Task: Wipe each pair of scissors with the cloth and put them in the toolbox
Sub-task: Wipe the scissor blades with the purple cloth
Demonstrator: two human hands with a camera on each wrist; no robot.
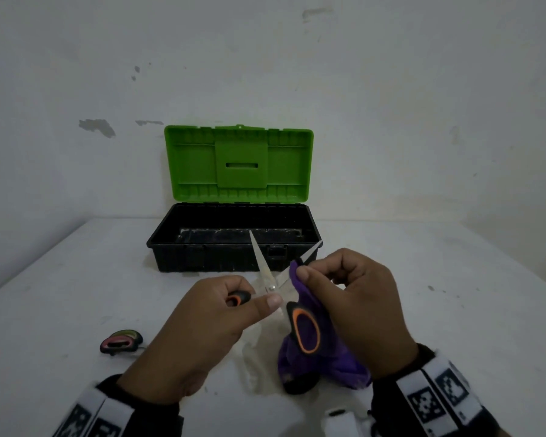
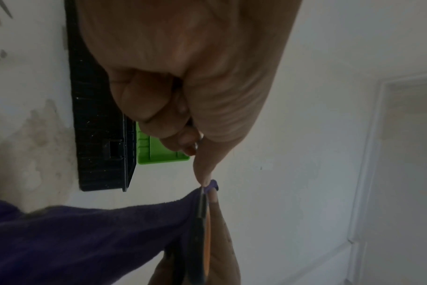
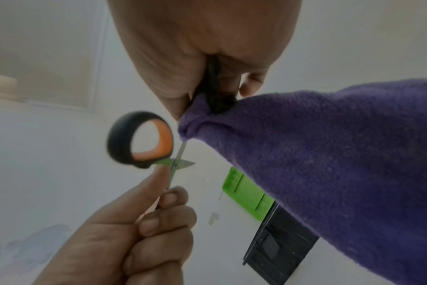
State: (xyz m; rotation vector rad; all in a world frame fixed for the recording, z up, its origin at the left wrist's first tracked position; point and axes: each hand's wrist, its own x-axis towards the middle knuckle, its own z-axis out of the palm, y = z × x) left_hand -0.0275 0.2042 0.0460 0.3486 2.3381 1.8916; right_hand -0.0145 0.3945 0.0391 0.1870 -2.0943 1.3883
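Note:
A pair of black-and-orange scissors [image 1: 267, 272] is held above the table with its blades spread in a V. My left hand [image 1: 252, 302] grips one handle, thumb near the pivot. The other handle loop [image 1: 306, 332] hangs free against a purple cloth [image 1: 328, 357]. My right hand [image 1: 306, 274] pinches the cloth around the right blade. In the right wrist view the cloth [image 3: 329, 164] drapes from the pinch and the free loop [image 3: 124, 138] shows clearly. The toolbox [image 1: 183, 253] stands open behind, its green lid [image 1: 196, 165] upright.
A second pair of scissors with a pink-and-green handle [image 1: 120, 342] lies on the white table at the front left. A black object [image 1: 300, 384] lies partly under the cloth. The wall stands right behind the toolbox.

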